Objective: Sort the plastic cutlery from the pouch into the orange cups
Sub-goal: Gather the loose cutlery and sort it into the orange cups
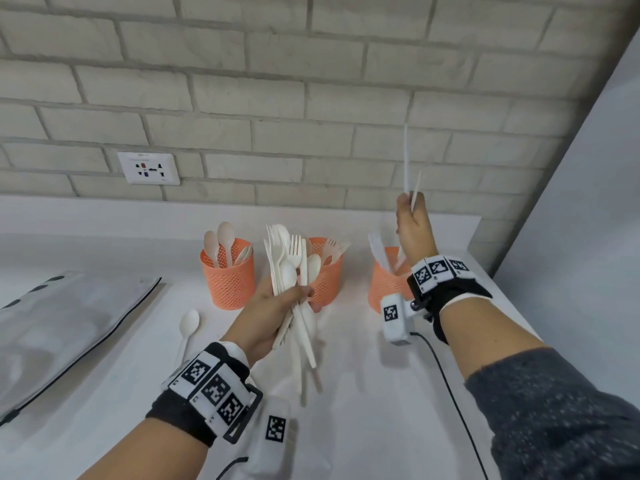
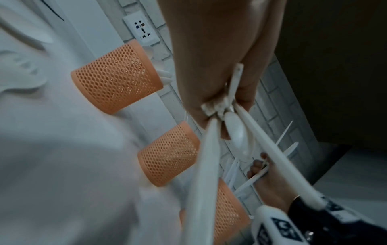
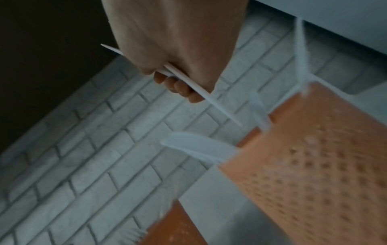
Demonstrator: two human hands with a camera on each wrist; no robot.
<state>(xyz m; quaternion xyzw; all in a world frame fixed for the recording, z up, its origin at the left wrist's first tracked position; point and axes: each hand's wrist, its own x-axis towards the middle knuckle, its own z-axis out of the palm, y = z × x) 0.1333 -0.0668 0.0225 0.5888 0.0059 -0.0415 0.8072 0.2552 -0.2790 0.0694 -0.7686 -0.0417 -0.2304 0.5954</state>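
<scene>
Right of centre, the right hand (image 1: 412, 220) pinches two thin white knives (image 1: 410, 168) upright above the rightmost of three orange mesh cups (image 1: 384, 285). Mid-frame, the left hand (image 1: 273, 310) grips a mixed bundle of cutlery (image 1: 294, 271). One loose spoon (image 1: 188, 327) lies beside the grey pouch (image 1: 69, 327) at left. No readable writing anywhere.
</scene>
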